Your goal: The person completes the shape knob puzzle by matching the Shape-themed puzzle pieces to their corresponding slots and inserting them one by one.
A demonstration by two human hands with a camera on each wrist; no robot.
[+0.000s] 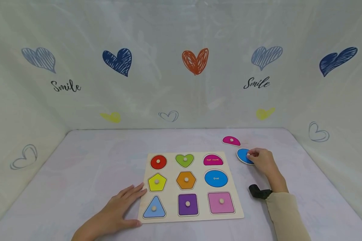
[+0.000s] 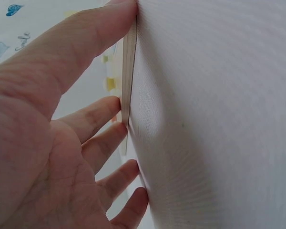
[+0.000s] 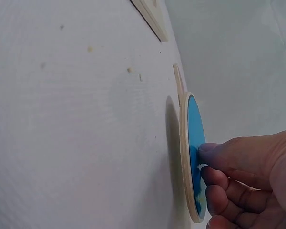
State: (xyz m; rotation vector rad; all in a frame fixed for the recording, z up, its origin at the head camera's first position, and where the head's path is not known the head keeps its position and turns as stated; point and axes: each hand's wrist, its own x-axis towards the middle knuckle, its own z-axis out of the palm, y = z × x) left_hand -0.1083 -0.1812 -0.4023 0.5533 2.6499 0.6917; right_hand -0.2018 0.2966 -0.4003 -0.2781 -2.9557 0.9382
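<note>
My right hand point(image 1: 263, 161) pinches the knob of a blue oval puzzle piece point(image 1: 243, 156), right of the puzzle board point(image 1: 196, 186). In the right wrist view the oval point(image 3: 196, 143) stands off the table, its shadow beside it. My left hand point(image 1: 117, 209) lies spread at the board's left edge; in the left wrist view its thumb and fingertips touch the wooden edge point(image 2: 128, 62). On the board, the oval recess point(image 1: 216, 178) and the half-round recess point(image 1: 213, 160) show printed words. A magenta half-round piece point(image 1: 231, 141) lies on the table behind the oval.
Several knobbed pieces sit in the board, among them a red circle point(image 1: 158, 162), a green heart point(image 1: 185, 160) and a purple square point(image 1: 188, 204). A black strap-like object point(image 1: 258, 192) sits at the right wrist. A printed curtain point(image 1: 157, 93) hangs behind the table.
</note>
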